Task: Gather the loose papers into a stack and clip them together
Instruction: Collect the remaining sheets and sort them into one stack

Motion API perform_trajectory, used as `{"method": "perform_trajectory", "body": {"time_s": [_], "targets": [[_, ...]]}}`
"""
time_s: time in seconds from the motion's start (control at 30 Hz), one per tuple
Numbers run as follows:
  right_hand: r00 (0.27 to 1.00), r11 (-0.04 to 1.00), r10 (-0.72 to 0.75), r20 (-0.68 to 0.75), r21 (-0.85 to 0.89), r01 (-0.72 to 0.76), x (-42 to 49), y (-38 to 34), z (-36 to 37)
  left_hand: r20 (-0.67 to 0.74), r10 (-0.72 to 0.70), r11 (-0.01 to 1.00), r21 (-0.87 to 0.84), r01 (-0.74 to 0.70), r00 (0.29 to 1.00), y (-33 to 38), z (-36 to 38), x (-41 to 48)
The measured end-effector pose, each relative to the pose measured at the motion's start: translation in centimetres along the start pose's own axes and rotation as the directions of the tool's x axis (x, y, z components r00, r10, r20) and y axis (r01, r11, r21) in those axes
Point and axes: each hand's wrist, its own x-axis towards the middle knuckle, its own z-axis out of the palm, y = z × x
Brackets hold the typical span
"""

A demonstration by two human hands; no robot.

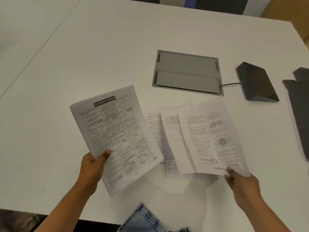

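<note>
My left hand (pixel 93 166) grips a small bundle of printed sheets (pixel 115 134) by its lower left edge; the top sheet is headed "BANKING SYSTEM" and the bundle is lifted and tilted to the left. At its bottom edge my right hand (pixel 240 183) pinches another sheet with an eye diagram (pixel 212 136), raised off the table. Under and between these, two or three more loose sheets (pixel 160 131) lie flat and overlapping on the white table (pixel 83 56). No clip is visible.
A grey flip-lid cable box (pixel 187 72) is set into the table behind the papers. A dark wedge-shaped device (pixel 257 82) with a cable sits to its right, and dark flat objects (pixel 299 104) lie at the right edge. Denim fabric (pixel 147 218) shows at the near edge.
</note>
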Motion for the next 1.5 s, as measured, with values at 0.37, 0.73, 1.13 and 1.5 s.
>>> {"method": "perform_trajectory", "body": {"time_s": [0.37,0.73,1.13,1.5], "targets": [[0.976,0.994,-0.054,0.209,0.109,0.031,-5.2,2.2,3.5,0.126,-0.047,0.997,-0.06,0.055,0.991,0.4,4.5,-0.9],[0.909,1.0,0.017,0.416,0.001,-0.019,-7.1,3.3,6.1,0.338,-0.003,0.985,-0.163,0.061,0.941,2.0,7.6,-3.6],[0.881,0.97,-0.201,0.428,-0.039,0.24,-7.6,3.3,7.0,0.291,0.027,0.996,-0.089,-0.001,0.956,4.2,8.2,-3.0],[0.742,0.957,-0.084,0.666,-0.153,0.246,-5.1,-2.6,6.4,0.269,0.112,0.99,-0.119,-0.082,0.957,5.0,8.1,-2.9]]}}
